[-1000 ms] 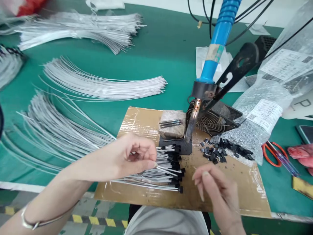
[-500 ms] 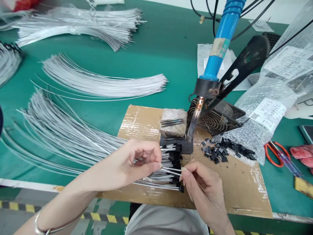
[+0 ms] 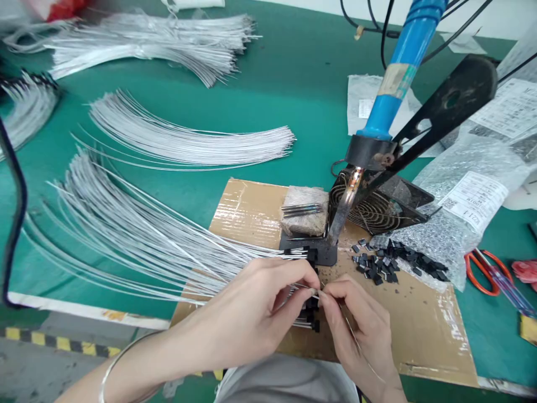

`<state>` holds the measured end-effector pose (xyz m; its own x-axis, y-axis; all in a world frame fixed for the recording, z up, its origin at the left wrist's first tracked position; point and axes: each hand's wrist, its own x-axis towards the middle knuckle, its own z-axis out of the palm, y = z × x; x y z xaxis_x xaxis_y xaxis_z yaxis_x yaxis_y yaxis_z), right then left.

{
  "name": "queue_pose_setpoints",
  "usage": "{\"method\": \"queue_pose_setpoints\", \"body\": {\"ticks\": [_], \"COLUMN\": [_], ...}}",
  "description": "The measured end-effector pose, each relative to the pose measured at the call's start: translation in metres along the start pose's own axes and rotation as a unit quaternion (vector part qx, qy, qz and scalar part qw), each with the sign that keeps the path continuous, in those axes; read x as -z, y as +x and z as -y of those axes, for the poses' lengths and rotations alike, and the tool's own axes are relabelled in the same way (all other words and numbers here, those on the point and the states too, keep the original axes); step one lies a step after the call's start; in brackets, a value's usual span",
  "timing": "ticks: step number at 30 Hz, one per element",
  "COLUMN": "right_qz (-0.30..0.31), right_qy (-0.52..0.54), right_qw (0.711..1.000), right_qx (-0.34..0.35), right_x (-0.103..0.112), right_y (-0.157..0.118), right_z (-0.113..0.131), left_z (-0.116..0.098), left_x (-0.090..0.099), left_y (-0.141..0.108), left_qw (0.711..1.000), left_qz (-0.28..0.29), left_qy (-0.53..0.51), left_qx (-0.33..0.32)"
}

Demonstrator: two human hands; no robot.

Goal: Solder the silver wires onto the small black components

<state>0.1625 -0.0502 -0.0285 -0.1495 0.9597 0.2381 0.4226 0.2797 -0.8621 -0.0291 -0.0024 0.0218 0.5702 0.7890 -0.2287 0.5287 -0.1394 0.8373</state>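
My left hand (image 3: 268,302) pinches the ends of thin white wires close to their tips, above the black connectors (image 3: 312,257) of a wire bundle (image 3: 159,235). Its fingertips nearly meet those of my right hand (image 3: 361,319), which is pinched at the wire ends too. A thin metal wire (image 3: 356,341) trails from my right fingers across the palm toward the wrist. What exactly sits between the two sets of fingertips is too small to tell. Both hands are over the cardboard sheet (image 3: 419,330).
A blue soldering iron (image 3: 390,101) stands tilted in its holder behind my hands, beside a small fan (image 3: 373,210) and a block (image 3: 308,204). Small black parts (image 3: 377,268) lie right of it, then orange scissors (image 3: 478,280). More wire bundles (image 3: 188,145) lie left.
My left hand has moved right along the wires, up to my right fingertips. My right hand has stayed near the same place, still pinched. The view has shifted slightly.
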Motion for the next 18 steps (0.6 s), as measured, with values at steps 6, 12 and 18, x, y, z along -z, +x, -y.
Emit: {"method": "queue_pose_setpoints", "body": {"ticks": [6,12,18], "right_qz": [-0.034,-0.096,-0.160], "right_qy": [0.042,0.194,0.321], "right_qw": [0.998,0.958,0.905], "right_qx": [-0.040,-0.190,-0.229], "right_x": [-0.008,-0.015,-0.019], "right_y": [0.002,-0.005,-0.006], "right_z": [0.003,0.002,-0.001], "left_z": [0.010,0.010,0.011], "left_x": [-0.009,-0.014,-0.013], "left_y": [0.003,0.008,0.007], "left_qw": [0.993,0.980,0.981], "left_qz": [-0.028,-0.079,-0.104], "left_qy": [-0.096,-0.158,-0.136], "left_qx": [0.068,0.086,0.090]}}
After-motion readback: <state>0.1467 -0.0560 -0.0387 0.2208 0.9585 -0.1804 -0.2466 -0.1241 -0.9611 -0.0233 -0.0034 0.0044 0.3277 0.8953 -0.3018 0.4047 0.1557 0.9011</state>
